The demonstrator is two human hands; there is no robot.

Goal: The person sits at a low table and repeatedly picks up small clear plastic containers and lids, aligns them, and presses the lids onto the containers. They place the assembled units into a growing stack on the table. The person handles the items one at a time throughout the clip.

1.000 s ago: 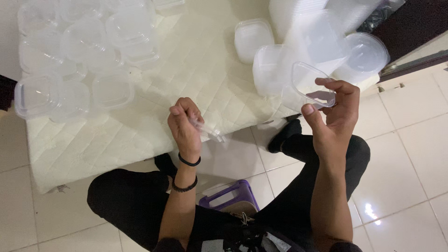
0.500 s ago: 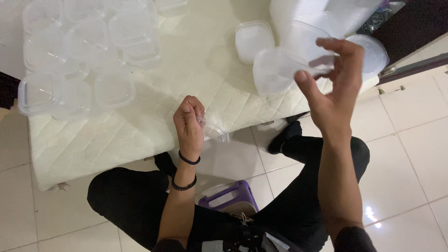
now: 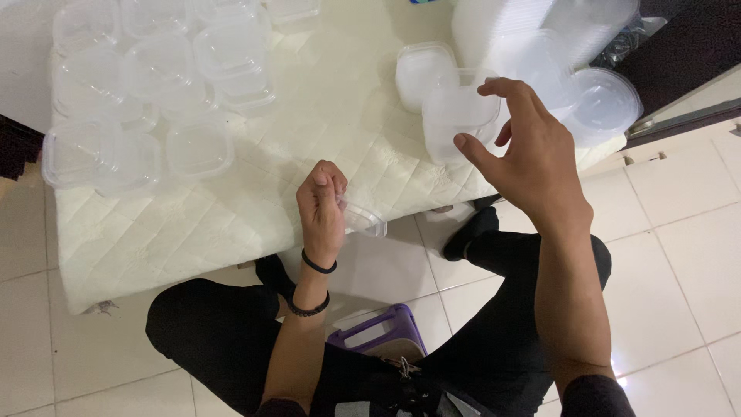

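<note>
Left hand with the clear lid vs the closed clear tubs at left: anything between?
Head view: only bare quilted white mat between left hand, holding clear plastic lid, and closed clear square tubs.

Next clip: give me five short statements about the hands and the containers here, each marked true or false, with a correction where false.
1. The left hand holds a small clear plastic piece. True.
2. The right hand grips a stack of lids. False: its fingers are spread open above the clear containers on the right, gripping nothing.
3. A group of clear containers lies on the left part of the quilted white pad. True.
4. The left wrist is bare. False: it wears two dark bands.
5. The person sits on a purple stool over a tiled floor. True.
</note>
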